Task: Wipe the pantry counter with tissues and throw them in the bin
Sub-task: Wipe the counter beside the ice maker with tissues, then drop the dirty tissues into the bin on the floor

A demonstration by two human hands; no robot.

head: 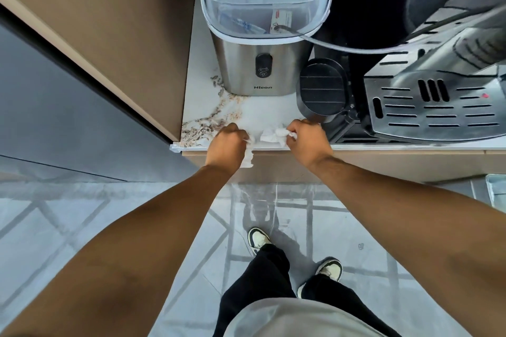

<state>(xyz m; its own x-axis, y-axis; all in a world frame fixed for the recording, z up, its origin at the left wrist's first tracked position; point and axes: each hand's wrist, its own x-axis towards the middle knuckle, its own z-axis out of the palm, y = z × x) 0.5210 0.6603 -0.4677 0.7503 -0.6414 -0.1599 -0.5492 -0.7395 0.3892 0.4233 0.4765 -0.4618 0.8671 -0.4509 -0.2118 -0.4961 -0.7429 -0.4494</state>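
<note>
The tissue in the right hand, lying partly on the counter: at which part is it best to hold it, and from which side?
Probably the crumpled middle of the tissue, taken from above. The right hand pinches only its right end, and the rest lies loose on the counter near the front edge. Gathering the bulk under the palm would likely give a firmer pad for wiping.

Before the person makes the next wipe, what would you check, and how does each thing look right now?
1. Left hand grips a tissue: ok; it hangs over the counter edge.
2. Right hand grips a tissue: ok; it lies crumpled on the counter.
3. Room to wipe ahead: ok; a bare strip lies before the ice maker.
4. Room to the right: not ok; the black drip tray sits close by the right hand.
5. Counter clean: cannot tell; the brown marks may be stone pattern.
6. Bin within reach: cannot tell; none in view.
</note>
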